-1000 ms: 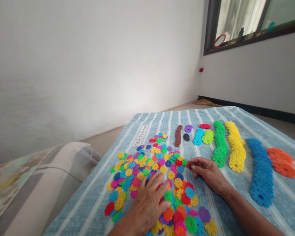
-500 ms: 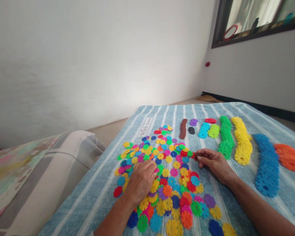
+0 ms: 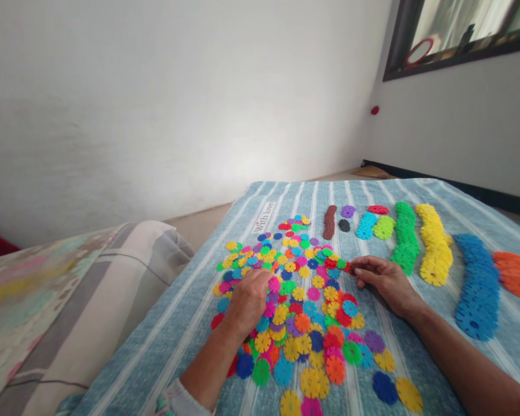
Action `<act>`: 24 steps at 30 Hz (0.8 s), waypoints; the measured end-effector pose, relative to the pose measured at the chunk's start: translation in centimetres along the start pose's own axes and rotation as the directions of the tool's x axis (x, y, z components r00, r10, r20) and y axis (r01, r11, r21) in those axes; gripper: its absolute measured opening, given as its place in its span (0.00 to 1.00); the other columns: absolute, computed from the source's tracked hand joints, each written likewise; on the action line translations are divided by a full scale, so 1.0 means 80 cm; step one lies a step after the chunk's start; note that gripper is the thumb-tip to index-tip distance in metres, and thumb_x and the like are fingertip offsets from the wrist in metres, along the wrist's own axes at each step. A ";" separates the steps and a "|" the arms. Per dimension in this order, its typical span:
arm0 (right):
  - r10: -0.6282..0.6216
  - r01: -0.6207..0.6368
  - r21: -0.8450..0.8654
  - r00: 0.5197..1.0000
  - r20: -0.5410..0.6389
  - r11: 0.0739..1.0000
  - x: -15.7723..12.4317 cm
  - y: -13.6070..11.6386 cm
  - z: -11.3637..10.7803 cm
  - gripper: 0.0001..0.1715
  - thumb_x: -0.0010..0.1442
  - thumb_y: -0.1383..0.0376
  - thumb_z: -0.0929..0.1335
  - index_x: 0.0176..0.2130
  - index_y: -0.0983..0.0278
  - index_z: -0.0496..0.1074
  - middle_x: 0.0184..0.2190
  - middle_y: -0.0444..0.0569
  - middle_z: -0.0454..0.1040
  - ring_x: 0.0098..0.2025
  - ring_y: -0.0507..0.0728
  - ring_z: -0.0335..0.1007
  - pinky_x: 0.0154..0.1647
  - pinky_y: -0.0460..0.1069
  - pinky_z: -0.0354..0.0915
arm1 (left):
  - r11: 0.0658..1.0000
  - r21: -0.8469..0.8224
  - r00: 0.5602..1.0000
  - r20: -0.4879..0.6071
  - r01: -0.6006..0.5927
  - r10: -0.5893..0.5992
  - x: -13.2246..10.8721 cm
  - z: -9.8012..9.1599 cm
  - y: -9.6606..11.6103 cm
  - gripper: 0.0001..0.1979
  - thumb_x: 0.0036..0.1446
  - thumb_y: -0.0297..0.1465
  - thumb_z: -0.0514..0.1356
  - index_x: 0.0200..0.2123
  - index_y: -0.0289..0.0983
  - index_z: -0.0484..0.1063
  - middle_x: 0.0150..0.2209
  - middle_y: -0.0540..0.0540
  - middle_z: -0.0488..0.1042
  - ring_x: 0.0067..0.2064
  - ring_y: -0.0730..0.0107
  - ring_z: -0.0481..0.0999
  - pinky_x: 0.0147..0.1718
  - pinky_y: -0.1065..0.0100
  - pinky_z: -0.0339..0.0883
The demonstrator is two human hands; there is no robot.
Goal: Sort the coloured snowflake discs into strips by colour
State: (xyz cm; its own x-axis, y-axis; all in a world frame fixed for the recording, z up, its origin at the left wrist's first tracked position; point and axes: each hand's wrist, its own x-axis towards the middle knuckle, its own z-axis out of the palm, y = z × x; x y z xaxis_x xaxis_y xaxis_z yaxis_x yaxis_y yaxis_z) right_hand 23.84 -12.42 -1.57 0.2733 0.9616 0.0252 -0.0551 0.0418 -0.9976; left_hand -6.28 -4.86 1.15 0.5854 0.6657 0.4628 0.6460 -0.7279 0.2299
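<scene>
Many notched plastic interlocking discs [image 3: 299, 293] in mixed colours lie in a loose, overlapping spread on the striped blue cloth. My left hand [image 3: 252, 297] is down on the left part of this spread, back of the hand up, fingers curled together. Its fingertips are hidden, so what they hold does not show. At the right edge of the spread, my right hand [image 3: 383, 282] pinches a red interlocking disc [image 3: 349, 267] between thumb and fingers. Near that hand lie overlapping rows of green discs [image 3: 405, 237], yellow discs [image 3: 434, 245] and blue discs [image 3: 477, 289].
Orange discs [image 3: 515, 274] lie at the far right. Toward the back are a brown row [image 3: 330, 222] and small purple [image 3: 348, 211], black [image 3: 344, 225], light blue [image 3: 366, 225], lime [image 3: 383, 227] and red [image 3: 378, 210] groups. Bedding [image 3: 125, 271] is at the left; a wall [image 3: 177, 115] stands behind.
My left hand has shifted slightly back across the spread, its fingers more curled. My right hand stays by the red disc. The whole view has swung a little to the left.
</scene>
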 end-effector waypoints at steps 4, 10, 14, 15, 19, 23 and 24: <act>0.000 0.000 -0.004 1.000 0.001 1.000 0.000 0.001 0.000 0.21 0.43 0.54 0.75 0.35 0.64 0.75 0.28 0.46 0.76 0.23 0.50 0.65 0.25 0.47 0.62 | 0.999 -0.039 0.999 -0.041 -0.006 0.004 -0.001 0.001 -0.004 0.13 0.57 0.21 0.48 0.37 0.35 0.72 0.38 0.43 0.75 0.42 0.64 0.74 0.42 0.64 0.70; 0.001 -0.001 0.002 1.000 0.006 1.000 0.000 0.001 0.000 0.19 0.44 0.55 0.75 0.34 0.64 0.75 0.27 0.46 0.76 0.23 0.50 0.65 0.25 0.46 0.61 | 0.998 -0.042 0.999 -0.034 0.038 -0.039 -0.001 -0.006 -0.007 0.10 0.56 0.24 0.52 0.37 0.35 0.73 0.39 0.42 0.76 0.44 0.63 0.74 0.44 0.62 0.70; -0.002 0.002 0.010 1.000 0.008 1.000 0.000 0.002 -0.001 0.19 0.44 0.55 0.75 0.34 0.64 0.76 0.28 0.46 0.76 0.23 0.50 0.65 0.25 0.47 0.61 | 0.992 -0.120 0.999 0.007 0.040 -0.040 0.000 -0.016 0.002 0.07 0.53 0.28 0.60 0.37 0.37 0.74 0.40 0.44 0.76 0.44 0.63 0.74 0.45 0.61 0.69; -0.001 0.001 0.011 1.000 0.007 1.000 0.000 0.002 -0.001 0.19 0.43 0.55 0.75 0.34 0.64 0.76 0.28 0.46 0.76 0.23 0.50 0.65 0.25 0.47 0.61 | 0.989 -0.149 0.999 0.042 0.025 -0.019 0.000 -0.019 0.006 0.08 0.52 0.30 0.61 0.37 0.38 0.75 0.41 0.44 0.76 0.45 0.63 0.74 0.47 0.60 0.68; 0.006 -0.006 0.006 1.000 0.008 1.000 0.000 0.003 -0.002 0.20 0.44 0.55 0.75 0.35 0.64 0.75 0.29 0.46 0.76 0.23 0.50 0.65 0.25 0.47 0.61 | 0.976 -0.210 0.932 0.339 -0.061 0.131 -0.005 -0.032 0.031 0.24 0.42 0.42 0.68 0.45 0.42 0.74 0.54 0.42 0.70 0.58 0.52 0.64 0.56 0.48 0.57; 0.003 -0.003 0.014 1.000 0.016 1.000 0.001 0.005 -0.004 0.18 0.45 0.56 0.75 0.35 0.63 0.75 0.29 0.45 0.76 0.23 0.49 0.65 0.26 0.46 0.61 | 0.975 -0.199 0.824 0.534 -0.095 0.189 -0.010 -0.035 0.048 0.31 0.40 0.45 0.69 0.50 0.48 0.71 0.62 0.43 0.59 0.64 0.45 0.51 0.59 0.40 0.45; 0.003 -0.003 0.015 1.000 0.018 1.000 0.001 0.005 -0.004 0.18 0.45 0.57 0.75 0.35 0.63 0.75 0.29 0.45 0.76 0.23 0.49 0.65 0.26 0.46 0.61 | 0.977 -0.192 0.821 0.540 -0.096 0.187 -0.011 -0.034 0.049 0.30 0.41 0.45 0.69 0.50 0.48 0.71 0.62 0.43 0.59 0.64 0.45 0.52 0.59 0.40 0.45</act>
State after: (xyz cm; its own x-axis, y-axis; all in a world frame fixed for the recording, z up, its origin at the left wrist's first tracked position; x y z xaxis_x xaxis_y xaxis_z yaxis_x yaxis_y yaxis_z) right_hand 24.17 -12.41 -1.97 0.2554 0.9665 0.0237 -0.0703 0.0430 -0.9966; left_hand -5.57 -8.71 3.99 0.8656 0.4992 -0.0399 0.4809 -0.8064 0.3441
